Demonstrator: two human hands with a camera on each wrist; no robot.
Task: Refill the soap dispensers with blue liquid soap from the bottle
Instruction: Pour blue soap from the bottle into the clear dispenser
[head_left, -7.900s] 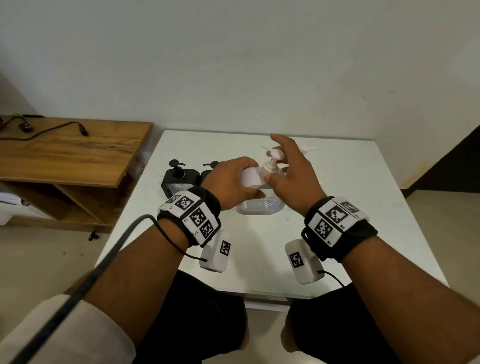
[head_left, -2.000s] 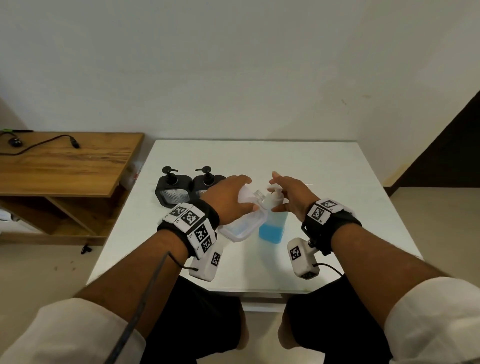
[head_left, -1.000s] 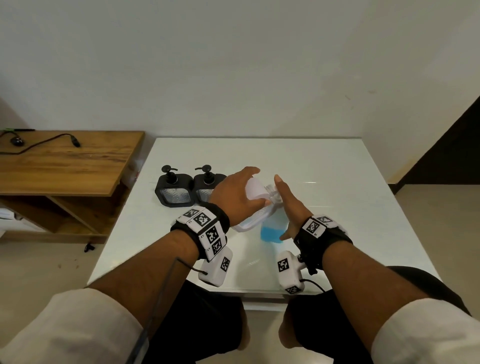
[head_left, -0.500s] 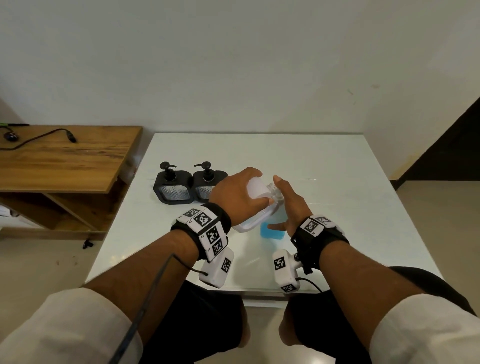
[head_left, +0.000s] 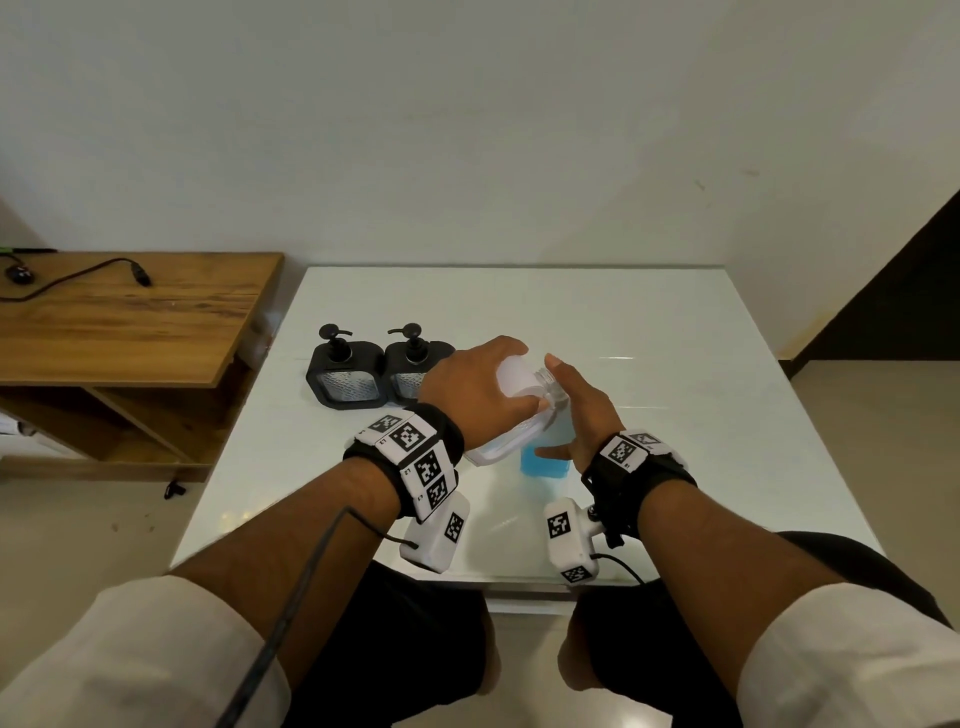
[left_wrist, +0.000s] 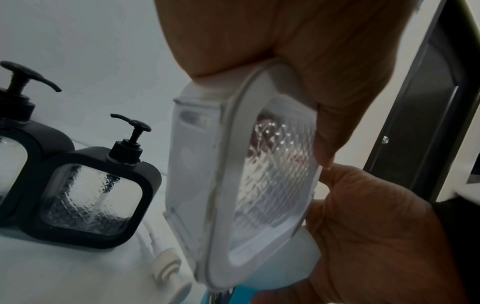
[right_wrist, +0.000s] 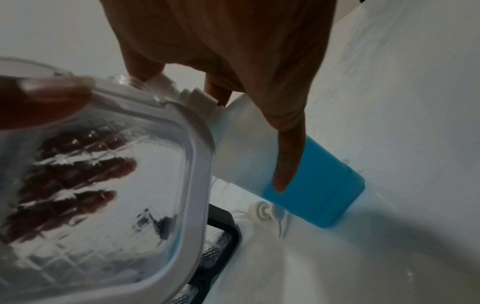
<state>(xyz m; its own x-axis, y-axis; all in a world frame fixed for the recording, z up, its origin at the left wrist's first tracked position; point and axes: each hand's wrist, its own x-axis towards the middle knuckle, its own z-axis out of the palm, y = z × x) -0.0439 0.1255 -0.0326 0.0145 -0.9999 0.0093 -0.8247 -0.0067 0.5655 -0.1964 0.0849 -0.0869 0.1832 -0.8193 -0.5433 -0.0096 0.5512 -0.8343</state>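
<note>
At the near middle of the white glossy table (head_left: 649, 332) we find the white-framed, square soap dispenser with clear diamond-textured panels (left_wrist: 262, 174) held tilted, its open neck touching the spout of the translucent plastic bottle of blue liquid soap (right_wrist: 311, 181). The left hand (head_left: 470, 387) wraps the dispenser's upper body, fingers curled behind the panel, thumb in front. The right hand (head_left: 584, 410) grips the bottle, thumb pressed along its side, fingers curled at the neck. The bottle's base appears to rest on the table. We judge the dispenser light, rigid and possibly brittle at its panels; its frame edges are the sound hold. The bottle looks part full, squeezable, likely slippery if soap runs; hold it mid-body. Two black-framed pump dispensers (head_left: 382, 376) stand to the left.
</note>
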